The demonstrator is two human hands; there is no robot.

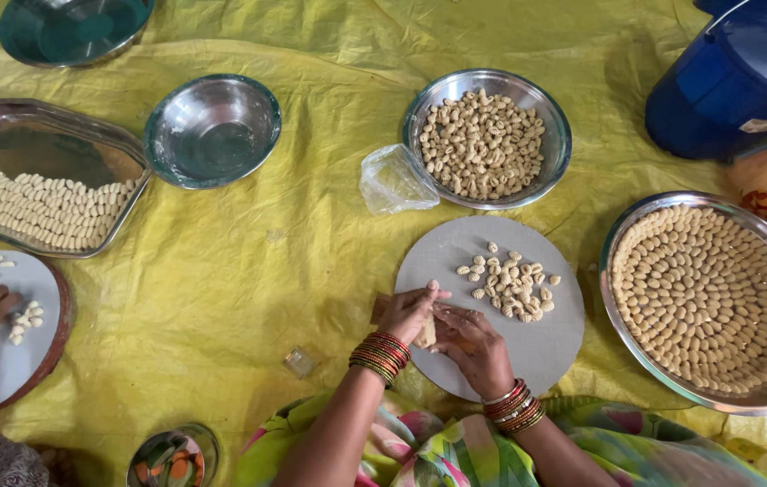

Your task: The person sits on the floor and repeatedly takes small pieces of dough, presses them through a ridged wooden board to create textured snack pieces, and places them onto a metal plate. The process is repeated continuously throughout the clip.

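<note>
Two hands meet at the near-left edge of the round board: my left hand and right hand pinch together the dough lump, shaped pieces lying just beyond, right.

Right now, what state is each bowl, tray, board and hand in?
Left hand: closed on a dough piece.
Right hand: fingers curled at the dough.
Round board: small pile of shaped pieces.
Middle bowl: about half full.
Right tray: nearly full, pieces in rings.
Rectangular tray: partly filled.
Small bowl: empty.
</note>
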